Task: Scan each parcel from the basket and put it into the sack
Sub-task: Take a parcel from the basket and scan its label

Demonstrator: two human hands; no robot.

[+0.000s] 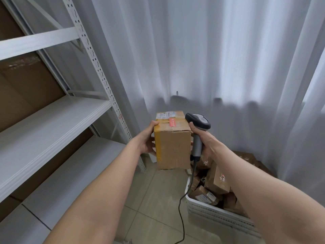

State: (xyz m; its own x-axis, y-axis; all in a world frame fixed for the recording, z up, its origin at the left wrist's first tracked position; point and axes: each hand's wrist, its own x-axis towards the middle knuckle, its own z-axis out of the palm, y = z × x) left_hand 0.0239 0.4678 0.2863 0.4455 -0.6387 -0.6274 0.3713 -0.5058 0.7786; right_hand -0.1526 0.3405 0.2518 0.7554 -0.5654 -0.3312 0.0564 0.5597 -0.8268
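Holding the parcel [173,147] up in my left hand [148,138], curled round its side, I grip the scanner [198,120] by its handle in my right hand [206,142], just beside the parcel's top, with the basket [211,214] below to the right

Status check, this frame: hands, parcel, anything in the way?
Left hand grips cardboard parcel, held up. Right hand grips scanner, head beside parcel's labelled top. Basket lower right, more parcels inside; sack not in view. Nothing between scanner and parcel.

left hand [147,139], right hand [204,142] raised forward, fingers [192,128] curled gripping
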